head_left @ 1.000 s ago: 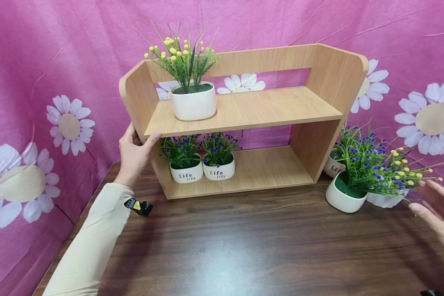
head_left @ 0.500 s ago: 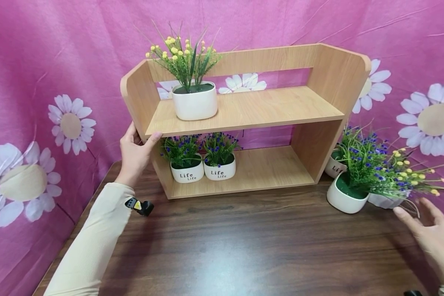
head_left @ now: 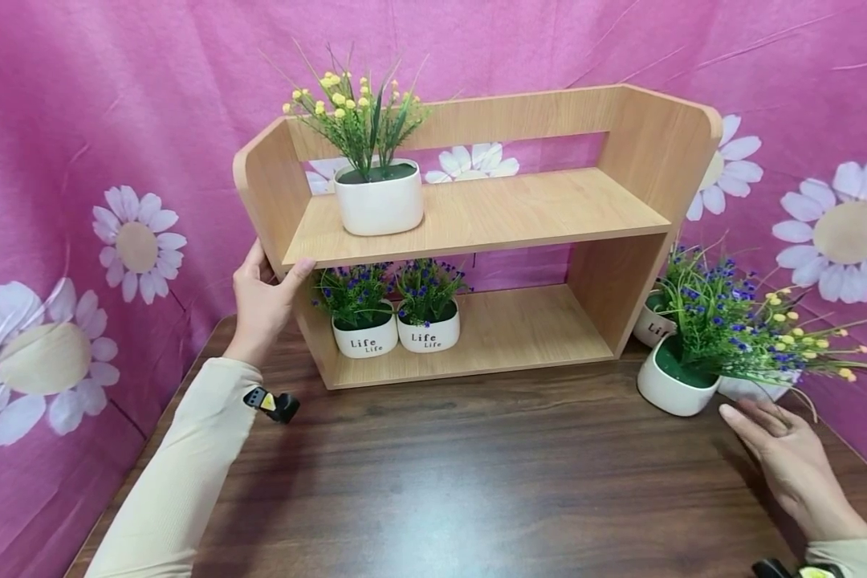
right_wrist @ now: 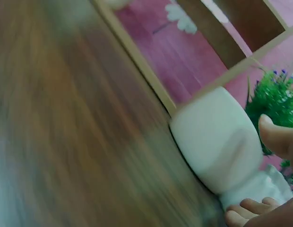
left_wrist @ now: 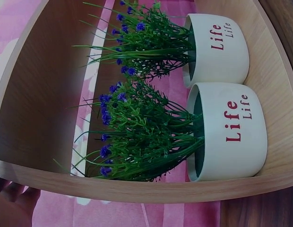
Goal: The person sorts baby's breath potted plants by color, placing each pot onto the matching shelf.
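left hand (head_left: 263, 301) gripping the wooden shelf (head_left: 549, 201) at its left side; right hand (head_left: 795, 457) staying empty, reaching toward the rear pot (head_left: 753, 388), contact unclear | shelf standing on bench (head_left: 477, 474), long axis running left-right, open front facing the person | plain pot (head_left: 675, 396) standing between shelf and rear pot; two "Life" pots (head_left: 429, 333) sitting lower left

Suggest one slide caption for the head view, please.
Left hand grips a wooden shelf holding three flowerpots; right hand is near other pots on the table.
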A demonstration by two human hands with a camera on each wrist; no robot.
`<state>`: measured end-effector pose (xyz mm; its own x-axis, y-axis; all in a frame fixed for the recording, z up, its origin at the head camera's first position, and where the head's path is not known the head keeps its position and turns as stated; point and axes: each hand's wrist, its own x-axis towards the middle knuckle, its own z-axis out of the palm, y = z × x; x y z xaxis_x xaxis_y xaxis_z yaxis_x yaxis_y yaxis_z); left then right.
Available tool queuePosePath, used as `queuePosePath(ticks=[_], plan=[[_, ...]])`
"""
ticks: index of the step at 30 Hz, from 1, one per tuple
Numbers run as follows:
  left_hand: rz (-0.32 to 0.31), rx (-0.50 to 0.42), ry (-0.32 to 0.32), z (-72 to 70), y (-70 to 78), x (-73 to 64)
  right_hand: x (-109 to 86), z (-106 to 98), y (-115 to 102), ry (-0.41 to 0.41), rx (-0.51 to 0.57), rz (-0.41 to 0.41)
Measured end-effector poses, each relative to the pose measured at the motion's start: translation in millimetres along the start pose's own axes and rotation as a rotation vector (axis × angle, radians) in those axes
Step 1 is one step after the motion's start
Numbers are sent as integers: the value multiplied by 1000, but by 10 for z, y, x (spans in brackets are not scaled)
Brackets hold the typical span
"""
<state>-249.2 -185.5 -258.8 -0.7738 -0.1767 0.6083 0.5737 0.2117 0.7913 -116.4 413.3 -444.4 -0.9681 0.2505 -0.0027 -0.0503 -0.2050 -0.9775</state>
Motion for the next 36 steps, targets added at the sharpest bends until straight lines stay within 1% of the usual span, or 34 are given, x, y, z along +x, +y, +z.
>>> queuePosePath(ticks=[2, 3, 4, 5, 7, 9, 11, 14, 17, 19, 20, 23, 26, 33, 36], plan=[[-2, 3, -3, -4, -1, -2, 27, 80, 23, -26, 189, 12], [-2, 3, -4, -8, -2, -3, 39, 121, 35, -33, 266, 26], [-3, 4, -5, -9, -2, -3, 48, 168, 42, -19, 299, 39], [-3, 3, -6, -12, -5, -3, 63, 214, 52, 2, 303, 58], [-5, 0, -3, -16, -6, -5, 90, 312, 70, 50, 271, 76], [-9, -1, -1, -17, -8, -6, 117, 419, 80, 103, 164, 78], [-11, 1, 0, -19, -9, -8, 142, 523, 80, 132, 67, 48], [-14, -3, -1, -18, -9, -7, 186, 642, 96, 159, -44, -64], [-14, -4, -2, -17, -8, -5, 233, 737, 111, 190, -65, -186], [-15, -2, -3, -15, -6, -4, 266, 784, 117, 227, -69, -232], [-17, 0, -4, -14, -5, -4, 282, 803, 119, 249, -74, -241], [-21, 3, -6, -8, 0, -2, 325, 834, 111, 320, -125, -211], [-23, 6, -6, -5, 3, 1, 360, 841, 101, 353, -186, -173], [-30, 15, -6, -11, 3, -5, 373, 817, 113, 339, -367, -165], [-30, 19, -7, -12, 5, -5, 372, 802, 118, 327, -371, -162]])
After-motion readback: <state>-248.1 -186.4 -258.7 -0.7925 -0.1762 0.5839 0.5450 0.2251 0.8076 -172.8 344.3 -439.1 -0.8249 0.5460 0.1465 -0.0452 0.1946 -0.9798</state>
